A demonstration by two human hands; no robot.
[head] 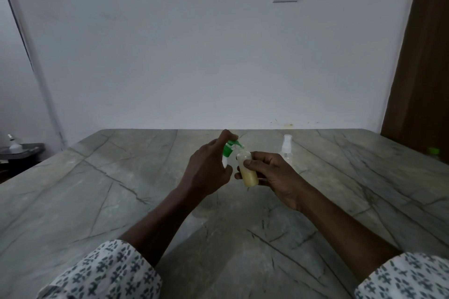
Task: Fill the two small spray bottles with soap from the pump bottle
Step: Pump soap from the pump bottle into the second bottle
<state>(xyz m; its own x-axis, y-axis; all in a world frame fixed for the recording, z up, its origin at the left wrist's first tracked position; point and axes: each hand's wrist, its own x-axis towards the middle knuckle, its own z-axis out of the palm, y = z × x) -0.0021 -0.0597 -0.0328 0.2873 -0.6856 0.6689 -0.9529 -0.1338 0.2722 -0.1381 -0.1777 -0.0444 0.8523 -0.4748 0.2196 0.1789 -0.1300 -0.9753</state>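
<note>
The left hand (206,167) hides most of the pump bottle (228,152); a green object (432,152) at the right edge of the table (364,189) is blurred.

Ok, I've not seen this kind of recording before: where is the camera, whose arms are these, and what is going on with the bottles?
There is no machine here: one camera is worn on a person's head, looking forward and down, so the two arms in patterned sleeves are the wearer's own. The left hand grips the pump bottle, of which mostly the green pump head shows, with a finger on top of it. The right hand holds a small bottle, part full of yellowish soap, its top held at the nozzle. A second spray bottle, with its white sprayer on, stands upright on the grey stone table just behind.
</note>
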